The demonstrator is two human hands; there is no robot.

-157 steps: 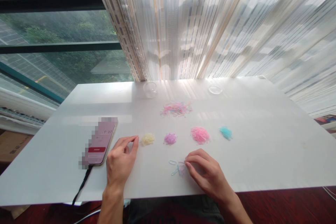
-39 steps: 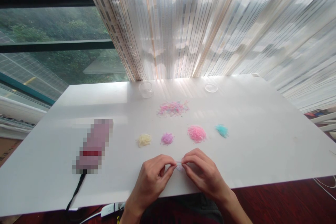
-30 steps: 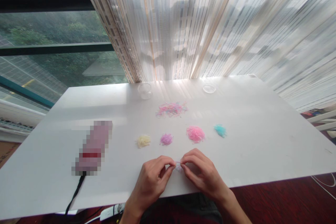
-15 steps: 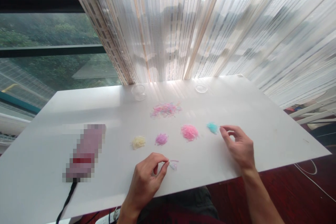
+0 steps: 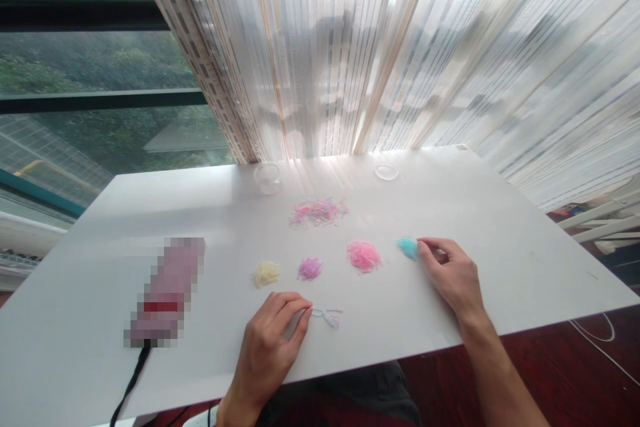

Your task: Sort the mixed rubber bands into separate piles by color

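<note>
A window (image 5: 100,113) at left, then a sheer curtain (image 5: 325,67), stand behind a white table (image 5: 525,260) holding a row of 4: yellow pile (image 5: 265,274), purple pile (image 5: 310,269), pink pile (image 5: 364,257), turquoise pile (image 5: 407,247). The left hand (image 5: 269,339) pinches a pale blue band (image 5: 317,312). The right hand (image 5: 456,275), thumb and finger together, touches the turquoise pile's right edge; anything held is too small to tell.
</note>
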